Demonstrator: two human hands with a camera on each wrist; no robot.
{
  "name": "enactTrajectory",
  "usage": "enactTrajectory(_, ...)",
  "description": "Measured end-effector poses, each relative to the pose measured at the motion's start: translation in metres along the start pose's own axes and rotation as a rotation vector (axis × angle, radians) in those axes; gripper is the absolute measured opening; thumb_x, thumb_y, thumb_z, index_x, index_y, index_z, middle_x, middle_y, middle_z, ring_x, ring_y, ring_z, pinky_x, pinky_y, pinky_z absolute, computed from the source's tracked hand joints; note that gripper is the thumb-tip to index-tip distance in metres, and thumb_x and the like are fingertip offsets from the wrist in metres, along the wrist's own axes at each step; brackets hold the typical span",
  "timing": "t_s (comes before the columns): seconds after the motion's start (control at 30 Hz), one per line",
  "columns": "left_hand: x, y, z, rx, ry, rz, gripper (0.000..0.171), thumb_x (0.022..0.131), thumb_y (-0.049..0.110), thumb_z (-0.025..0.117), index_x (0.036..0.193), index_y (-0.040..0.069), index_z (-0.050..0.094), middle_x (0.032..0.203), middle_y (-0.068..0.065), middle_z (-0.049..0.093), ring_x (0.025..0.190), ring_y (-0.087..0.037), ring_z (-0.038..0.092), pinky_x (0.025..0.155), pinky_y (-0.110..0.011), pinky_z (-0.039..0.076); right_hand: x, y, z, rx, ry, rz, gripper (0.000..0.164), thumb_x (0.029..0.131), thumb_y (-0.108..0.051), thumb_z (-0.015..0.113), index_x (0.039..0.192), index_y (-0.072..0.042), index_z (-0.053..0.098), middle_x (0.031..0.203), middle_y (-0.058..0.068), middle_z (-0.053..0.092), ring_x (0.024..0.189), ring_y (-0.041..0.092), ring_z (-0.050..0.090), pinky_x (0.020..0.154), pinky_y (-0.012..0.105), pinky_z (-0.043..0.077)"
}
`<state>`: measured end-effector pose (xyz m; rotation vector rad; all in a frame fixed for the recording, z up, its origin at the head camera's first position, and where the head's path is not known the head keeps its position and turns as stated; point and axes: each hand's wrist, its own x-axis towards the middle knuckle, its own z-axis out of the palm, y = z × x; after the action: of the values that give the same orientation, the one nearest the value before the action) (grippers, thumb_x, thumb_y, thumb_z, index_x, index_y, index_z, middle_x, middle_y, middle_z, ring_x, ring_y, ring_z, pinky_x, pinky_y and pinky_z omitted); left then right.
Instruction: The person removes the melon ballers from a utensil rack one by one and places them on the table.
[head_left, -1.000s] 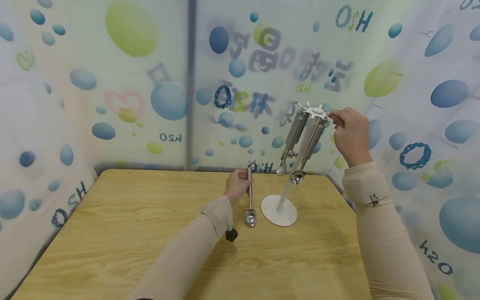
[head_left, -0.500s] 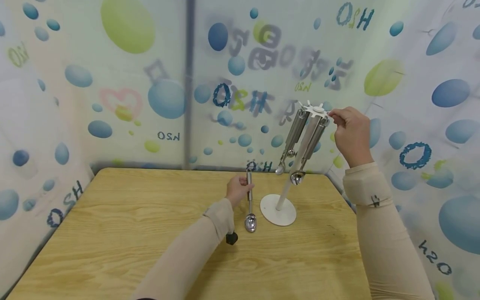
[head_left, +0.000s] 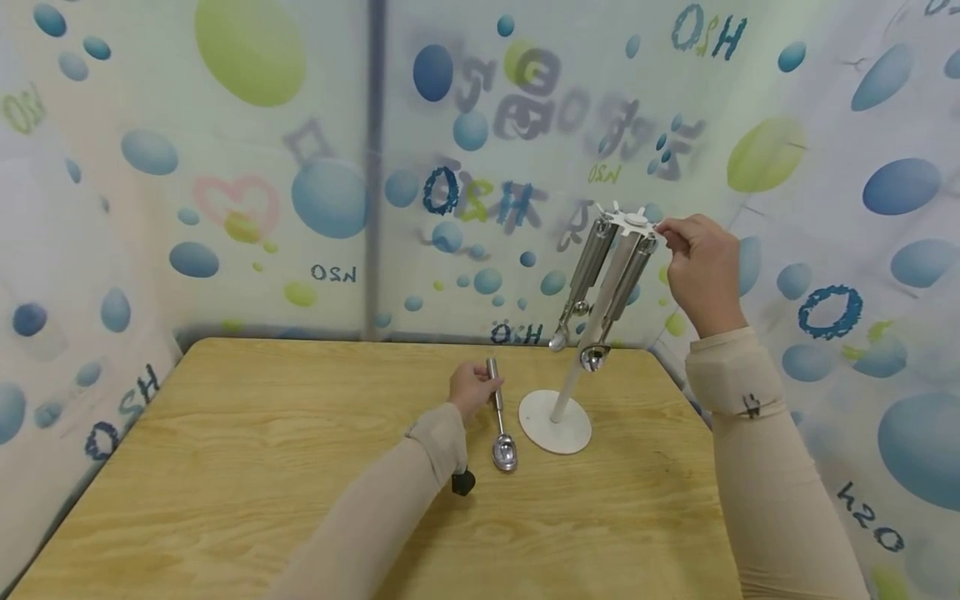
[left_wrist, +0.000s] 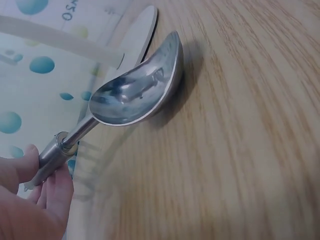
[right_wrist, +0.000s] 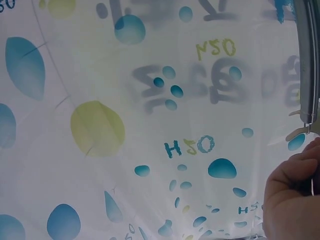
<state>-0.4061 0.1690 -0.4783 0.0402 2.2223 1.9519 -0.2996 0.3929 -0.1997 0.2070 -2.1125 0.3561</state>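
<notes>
My left hand (head_left: 471, 390) grips the handle of a steel ice cream scoop (head_left: 505, 452), whose bowl points toward me low over the table. In the left wrist view, thumb and fingers of the left hand (left_wrist: 30, 200) hold the handle, and the hollow of the scoop (left_wrist: 132, 95) shows. Whether the bowl touches the wood cannot be told. At the right, my right hand (head_left: 702, 271) pinches the white hooked top (head_left: 628, 222) of a utensil stand, which looks tilted. In the right wrist view, the right hand (right_wrist: 295, 195) is partly cut off beside a hanging handle (right_wrist: 307, 65).
Several steel utensils hang from the stand, among them one with a round bowl (head_left: 594, 357). The stand's round white base (head_left: 531, 412) is right of the scoop. Beneath lies a wooden table (head_left: 247, 467), with a patterned curtain (head_left: 262, 167) along its back edge.
The scoop has come down and a little toward me, its handle now leaning left. My left hand has lowered slightly with it. The right hand keeps its place at the stand's top.
</notes>
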Motion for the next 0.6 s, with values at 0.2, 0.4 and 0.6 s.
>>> enactTrajectory(0.2,0.003,-0.005,0.002,0.031,0.006,-0.02,0.021,0.09,0.008,0.078,0.102,-0.002,0.066,0.094,-0.012,0.069,0.078,-0.019,0.066,0.067,-0.028,0.056,0.0,-0.001,0.0,0.0,0.0,0.004,0.021,0.101,0.008,0.053,0.104,0.01,0.074,0.092,0.025,0.068,0.085,0.041,0.064,0.077,0.051,0.051)
enactTrajectory(0.4,0.006,-0.013,0.004,0.067,0.016,-0.044,0.017,0.09,0.009,0.078,0.099,-0.001,0.068,0.092,-0.011,0.07,0.074,-0.018,0.066,0.059,-0.025,0.053,-0.002,-0.002,0.0,-0.011,-0.018,0.027,0.021,0.101,0.008,0.052,0.105,0.009,0.073,0.093,0.025,0.068,0.086,0.041,0.065,0.08,0.053,0.053)
enactTrajectory(0.6,0.006,-0.014,0.006,0.16,0.043,-0.047,0.019,0.089,0.012,0.081,0.092,-0.001,0.067,0.089,-0.011,0.067,0.07,-0.018,0.065,0.057,-0.026,0.054,-0.001,-0.004,-0.001,-0.014,-0.019,0.019,0.021,0.101,0.009,0.052,0.105,0.01,0.073,0.092,0.026,0.068,0.085,0.042,0.064,0.079,0.053,0.052)
